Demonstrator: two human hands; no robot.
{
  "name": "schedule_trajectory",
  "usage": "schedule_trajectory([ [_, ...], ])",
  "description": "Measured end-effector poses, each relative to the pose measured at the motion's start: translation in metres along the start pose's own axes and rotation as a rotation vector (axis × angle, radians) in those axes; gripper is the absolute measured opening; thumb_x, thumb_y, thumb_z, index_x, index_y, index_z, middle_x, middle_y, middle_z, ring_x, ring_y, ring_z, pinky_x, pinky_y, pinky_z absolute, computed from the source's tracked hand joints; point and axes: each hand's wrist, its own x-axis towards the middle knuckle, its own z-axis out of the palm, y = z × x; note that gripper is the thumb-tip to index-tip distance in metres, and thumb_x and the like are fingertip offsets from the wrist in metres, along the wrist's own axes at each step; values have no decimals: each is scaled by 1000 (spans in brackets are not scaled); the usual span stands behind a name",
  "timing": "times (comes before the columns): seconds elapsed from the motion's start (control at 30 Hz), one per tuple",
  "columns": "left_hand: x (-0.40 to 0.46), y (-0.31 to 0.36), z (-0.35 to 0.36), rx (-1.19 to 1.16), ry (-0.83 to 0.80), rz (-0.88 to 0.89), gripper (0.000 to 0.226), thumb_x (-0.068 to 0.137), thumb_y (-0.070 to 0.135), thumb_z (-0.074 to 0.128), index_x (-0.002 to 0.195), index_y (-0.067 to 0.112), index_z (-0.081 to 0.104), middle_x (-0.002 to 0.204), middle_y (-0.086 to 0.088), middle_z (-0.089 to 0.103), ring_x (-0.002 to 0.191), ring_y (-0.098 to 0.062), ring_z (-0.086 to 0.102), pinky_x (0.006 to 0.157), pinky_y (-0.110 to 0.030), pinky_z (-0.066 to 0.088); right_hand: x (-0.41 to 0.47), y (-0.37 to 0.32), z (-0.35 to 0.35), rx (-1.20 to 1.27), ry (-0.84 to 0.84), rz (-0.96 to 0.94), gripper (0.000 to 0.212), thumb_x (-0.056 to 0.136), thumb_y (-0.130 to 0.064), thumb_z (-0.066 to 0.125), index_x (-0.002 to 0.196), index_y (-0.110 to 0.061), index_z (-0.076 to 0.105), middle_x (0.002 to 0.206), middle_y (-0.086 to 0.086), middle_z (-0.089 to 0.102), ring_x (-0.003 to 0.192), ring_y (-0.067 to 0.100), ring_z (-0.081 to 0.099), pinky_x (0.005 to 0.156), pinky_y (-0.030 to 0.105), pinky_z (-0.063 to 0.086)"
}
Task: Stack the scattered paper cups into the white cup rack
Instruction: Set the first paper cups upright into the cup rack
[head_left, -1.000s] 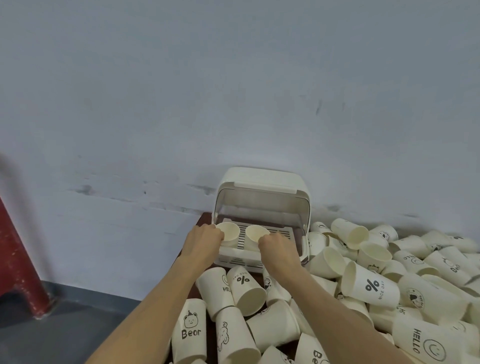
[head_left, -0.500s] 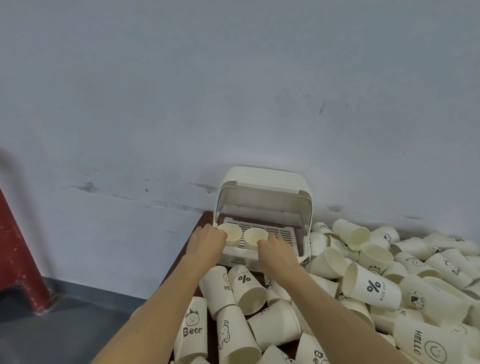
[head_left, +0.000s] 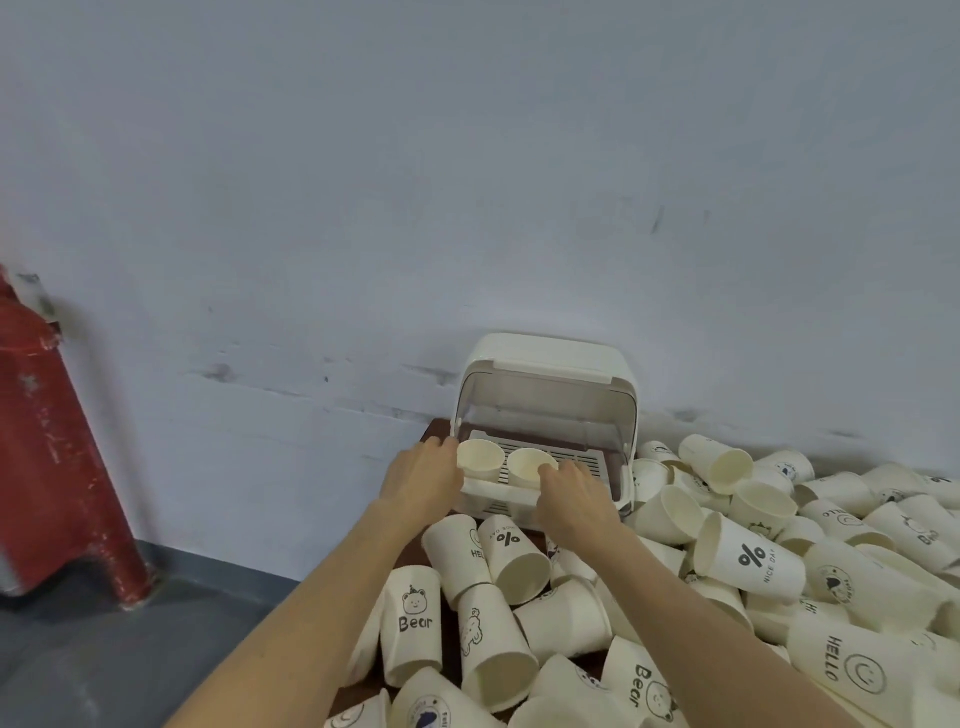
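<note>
Cups (head_left: 480, 459) upright in white rack (head_left: 545, 364)

Dark brown table (head_left: 435, 427), mostly hidden. On it: white cup rack (head_left: 545, 415) at back against wall, lid up; scattered paper cups (head_left: 675, 571) piled in front & to right, most lying on sides.

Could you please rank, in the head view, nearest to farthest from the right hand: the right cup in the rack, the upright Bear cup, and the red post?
From the right hand:
1. Right cup in the rack, at its fingertips.
2. Upright Bear cup, lower left in the pile.
3. Red post, far left by the wall.
</note>
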Motion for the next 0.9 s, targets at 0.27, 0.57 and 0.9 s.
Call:
schedule_trajectory([
  [0.27, -45, -6, -41, -98, 22, 3, 29, 97, 26, 41, 116, 13, 58, 114, -6, 59, 100, -27, 57, 84, -41, 48, -48, -6, -33, 40, 36, 4, 20, 91, -14, 46, 108, -7, 53, 113, 14, 55, 107, 32, 49, 78, 37, 42],
  [0.57, -111, 6, -71, -152, 23, 35, 32, 93, 17, 42, 120, 21, 59, 112, -3, 56, 100, -25, 57, 84, -37, 47, -112, -25, -56, 45, 117, -14, 18, 88, -9, 42, 98, -7, 56, 105, 12, 58, 97, 32, 53, 72, 38, 43],
  [0.9, -178, 14, -73, -108, -70, 78, 43, 89, 8, 43, 127, 25, 55, 116, 0, 51, 106, -21, 52, 82, -31, 44, -173, -48, -51, 65, 164, -60, 35, 85, -7, 42, 115, -12, 59, 105, 11, 57, 101, 32, 51, 71, 38, 42],
])
